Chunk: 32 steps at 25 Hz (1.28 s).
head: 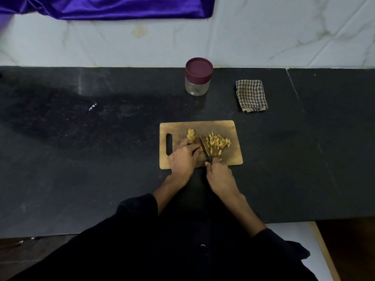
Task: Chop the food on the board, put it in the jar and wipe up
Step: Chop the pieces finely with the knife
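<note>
On the board (pixel 235 159), our right hand (pixel 218 175) grips the knife (pixel 204 146) beside left fingers (pixel 193 147) pinning food (pixel 218 143); a slip could nick them.

Knife (pixel 204 146) mid-chop on board (pixel 233 157)

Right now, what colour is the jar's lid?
Dark maroon lid, closed on the clear jar; head view.
</note>
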Tool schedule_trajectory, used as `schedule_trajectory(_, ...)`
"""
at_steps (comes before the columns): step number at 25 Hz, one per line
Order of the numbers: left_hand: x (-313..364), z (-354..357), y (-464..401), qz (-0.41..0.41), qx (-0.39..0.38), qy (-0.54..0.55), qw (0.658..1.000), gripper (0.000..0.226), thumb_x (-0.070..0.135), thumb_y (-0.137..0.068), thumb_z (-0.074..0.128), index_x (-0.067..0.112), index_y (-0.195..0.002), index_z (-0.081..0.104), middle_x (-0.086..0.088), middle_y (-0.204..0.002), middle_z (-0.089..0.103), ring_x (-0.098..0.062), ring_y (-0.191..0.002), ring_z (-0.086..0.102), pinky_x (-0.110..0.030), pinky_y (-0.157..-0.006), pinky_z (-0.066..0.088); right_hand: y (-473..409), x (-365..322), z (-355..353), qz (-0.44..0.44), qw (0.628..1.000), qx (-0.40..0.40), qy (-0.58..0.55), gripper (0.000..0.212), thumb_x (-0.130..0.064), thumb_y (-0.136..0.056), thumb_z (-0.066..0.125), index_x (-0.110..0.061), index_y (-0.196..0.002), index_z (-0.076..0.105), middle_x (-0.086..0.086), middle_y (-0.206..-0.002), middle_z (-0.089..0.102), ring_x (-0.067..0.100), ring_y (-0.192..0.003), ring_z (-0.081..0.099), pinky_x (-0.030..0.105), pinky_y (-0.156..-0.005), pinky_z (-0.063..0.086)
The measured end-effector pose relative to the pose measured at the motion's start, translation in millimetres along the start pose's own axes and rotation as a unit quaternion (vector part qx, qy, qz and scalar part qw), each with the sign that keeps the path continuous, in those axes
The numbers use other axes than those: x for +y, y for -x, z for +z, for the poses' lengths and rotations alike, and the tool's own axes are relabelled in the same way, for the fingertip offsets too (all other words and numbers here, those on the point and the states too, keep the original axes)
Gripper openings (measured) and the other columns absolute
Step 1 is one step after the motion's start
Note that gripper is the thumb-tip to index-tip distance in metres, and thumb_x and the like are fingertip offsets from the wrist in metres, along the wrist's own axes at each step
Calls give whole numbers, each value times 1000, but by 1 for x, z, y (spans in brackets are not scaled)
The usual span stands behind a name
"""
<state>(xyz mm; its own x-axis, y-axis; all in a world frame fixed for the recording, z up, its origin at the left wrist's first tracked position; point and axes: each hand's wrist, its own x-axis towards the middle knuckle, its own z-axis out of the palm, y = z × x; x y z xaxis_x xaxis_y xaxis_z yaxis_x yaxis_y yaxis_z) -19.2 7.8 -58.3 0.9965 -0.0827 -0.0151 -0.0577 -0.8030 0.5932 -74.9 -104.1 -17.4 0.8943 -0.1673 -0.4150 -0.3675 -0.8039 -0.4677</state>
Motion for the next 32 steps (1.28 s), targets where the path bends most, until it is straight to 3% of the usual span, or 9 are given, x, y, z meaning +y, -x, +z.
schedule_trajectory(3, 0, 0, 0, -3, -2, -1, 1000, 21, 29, -92, 60, 27, -109, 70, 7, -110, 58, -11, -90, 59, -30, -67, 49, 0, -4, 2, 6, 1000, -1, 18, 26, -28, -105, 38, -8, -115, 50, 14, -105, 64, 31, -98, 63, 44, -78, 52)
schedule_trajectory(13, 4, -2, 0, -5, 4, -6, 1000, 18, 25, -90, 63, 23, -104, 73, 4, -108, 59, -13, -87, 60, -24, -60, 40, -3, -8, 9, 46, 998, -20, 39, 26, -27, -106, 34, -7, -116, 47, 17, -114, 61, 35, -105, 60, 42, -78, 45)
schedule_trajectory(22, 6, -2, 3, -17, 6, -20, 1000, 20, 33, -92, 59, 27, -107, 72, 7, -110, 58, -14, -85, 61, -27, -60, 44, 11, 3, 11, 61, 997, -36, 41, 29, -28, -106, 33, -6, -119, 47, 18, -117, 60, 35, -109, 59, 39, -77, 41)
schedule_trajectory(26, 6, -4, 5, -9, 3, -14, 1000, 21, 32, -92, 59, 26, -108, 71, 7, -109, 57, -12, -86, 60, -24, -61, 39, 21, 12, 14, 62, 998, -28, 10, 31, -30, -106, 34, -5, -117, 48, 18, -114, 62, 35, -105, 59, 37, -75, 40)
schedule_trajectory(32, 5, -4, 4, -7, -1, -1, 1000, 22, 33, -91, 61, 27, -109, 71, 8, -109, 57, -12, -91, 58, -27, -67, 46, 14, 16, 3, 65, 997, 2, -46, 33, -29, -106, 35, -4, -118, 52, 17, -112, 63, 34, -105, 60, 38, -81, 44)
